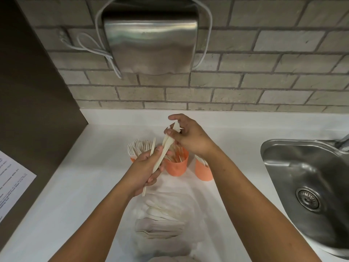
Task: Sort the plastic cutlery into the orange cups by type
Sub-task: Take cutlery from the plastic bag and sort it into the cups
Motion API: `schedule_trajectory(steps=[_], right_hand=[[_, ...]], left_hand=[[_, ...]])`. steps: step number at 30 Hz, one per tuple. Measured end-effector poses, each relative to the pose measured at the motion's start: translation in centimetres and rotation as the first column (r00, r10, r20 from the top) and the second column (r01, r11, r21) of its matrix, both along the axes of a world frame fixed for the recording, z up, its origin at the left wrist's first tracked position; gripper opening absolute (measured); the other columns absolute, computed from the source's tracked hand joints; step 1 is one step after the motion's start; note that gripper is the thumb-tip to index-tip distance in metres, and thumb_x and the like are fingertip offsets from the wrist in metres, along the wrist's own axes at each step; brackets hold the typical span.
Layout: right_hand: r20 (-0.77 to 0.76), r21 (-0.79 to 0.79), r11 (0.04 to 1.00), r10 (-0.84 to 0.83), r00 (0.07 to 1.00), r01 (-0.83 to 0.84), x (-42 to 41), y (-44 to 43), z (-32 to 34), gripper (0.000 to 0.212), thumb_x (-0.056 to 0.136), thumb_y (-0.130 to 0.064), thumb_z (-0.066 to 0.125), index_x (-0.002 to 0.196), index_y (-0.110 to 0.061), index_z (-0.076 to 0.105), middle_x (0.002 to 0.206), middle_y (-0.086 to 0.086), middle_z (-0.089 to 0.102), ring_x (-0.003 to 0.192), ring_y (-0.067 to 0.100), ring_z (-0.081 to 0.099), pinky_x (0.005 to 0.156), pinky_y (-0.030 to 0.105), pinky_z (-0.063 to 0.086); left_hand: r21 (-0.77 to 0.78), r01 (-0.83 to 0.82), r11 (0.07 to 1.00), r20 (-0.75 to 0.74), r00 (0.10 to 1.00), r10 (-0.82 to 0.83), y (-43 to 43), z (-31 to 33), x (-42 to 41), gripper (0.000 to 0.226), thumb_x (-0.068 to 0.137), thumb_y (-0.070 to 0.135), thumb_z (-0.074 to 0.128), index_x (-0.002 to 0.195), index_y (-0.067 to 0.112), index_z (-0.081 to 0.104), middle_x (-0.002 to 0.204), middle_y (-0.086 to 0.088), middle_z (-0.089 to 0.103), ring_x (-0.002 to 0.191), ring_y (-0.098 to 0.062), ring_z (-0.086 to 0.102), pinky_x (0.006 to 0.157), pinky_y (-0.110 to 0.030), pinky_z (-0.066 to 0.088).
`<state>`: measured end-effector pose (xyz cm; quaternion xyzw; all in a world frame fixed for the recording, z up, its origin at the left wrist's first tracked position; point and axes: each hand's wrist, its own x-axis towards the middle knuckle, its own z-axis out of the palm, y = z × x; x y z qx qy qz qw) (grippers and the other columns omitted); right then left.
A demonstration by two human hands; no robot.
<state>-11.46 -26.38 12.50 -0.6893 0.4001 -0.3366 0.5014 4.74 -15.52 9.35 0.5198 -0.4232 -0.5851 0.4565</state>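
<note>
Mid-sort: the left hand has its grip curled round a bundle of white plastic cutlery above the middle orange cup, while the right hand pinches the bundle's top ends. Forks fill the left cup. The next move is probably to draw one piece free and drop it in its matching cup. More cutlery waits in the clear bag on the tabletop.

Three orange cups are standing on the desk. A left hand and a right hand are gripping several overlapping cutlery pieces. One clear bag and one sink are sitting nearby.
</note>
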Motion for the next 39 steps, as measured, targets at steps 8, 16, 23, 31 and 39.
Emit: schedule_trajectory(steps=[8,16,23,31,39], right_hand=[[-0.113,-0.108,0.991,0.064,0.991,-0.076,0.0,0.8,0.3,0.002,0.097,-0.014,0.069,0.095,-0.014,0.068,0.07,-0.013,0.069,0.055,0.013,0.06,0.061,0.027,0.049],[-0.001,-0.053,0.997,-0.058,0.998,0.058,0.0,0.6,1.0,0.006,0.099,-0.012,0.058,0.095,-0.016,0.061,0.077,0.003,0.074,0.056,0.019,0.066,0.052,0.038,0.052],[0.236,0.222,0.975,-0.056,0.97,0.002,0.3,1.2,0.1,0.024,0.107,-0.018,0.053,0.127,-0.013,0.041,0.086,0.016,0.074,0.063,0.027,0.054,0.062,0.039,0.043],[0.234,-0.002,0.941,-0.328,0.915,0.338,-1.2,0.3,2.4,0.016,0.105,-0.02,0.058,0.095,-0.007,0.06,0.077,0.01,0.074,0.056,0.017,0.063,0.055,0.03,0.048],[-0.129,-0.425,0.858,-0.372,0.919,0.287,-2.1,-0.8,0.1,0.004,0.104,-0.025,0.055,0.105,-0.021,0.056,0.061,0.002,0.059,0.053,0.017,0.057,0.057,0.033,0.048]], left_hand=[[0.057,0.003,0.998,0.011,1.0,-0.004,-0.1,-0.3,-0.3,0.052,0.106,0.057,0.041,0.093,0.019,0.075,0.068,-0.006,0.059,0.037,-0.01,0.029,0.037,-0.014,0.019],[0.069,-0.222,0.973,-0.038,0.974,0.225,-0.8,-0.9,-0.4,0.042,0.107,0.042,0.05,0.107,0.005,0.07,0.063,-0.004,0.049,0.04,-0.009,0.027,0.038,-0.021,0.015],[0.067,-0.279,0.958,-0.031,0.959,0.282,-0.9,-0.9,-1.0,0.043,0.108,0.041,0.05,0.099,0.002,0.068,0.059,-0.001,0.047,0.043,-0.01,0.027,0.037,-0.02,0.021],[0.171,-0.247,0.954,-0.059,0.964,0.26,-0.9,-0.6,-0.4,0.039,0.107,0.047,0.049,0.105,0.015,0.07,0.068,0.006,0.051,0.047,-0.007,0.023,0.04,-0.02,0.013],[0.213,-0.116,0.97,-0.365,0.911,0.19,-0.6,-0.2,0.0,0.04,0.1,0.03,0.035,0.067,0.014,0.05,0.069,-0.002,0.044,0.041,-0.007,0.022,0.032,-0.013,0.014]])
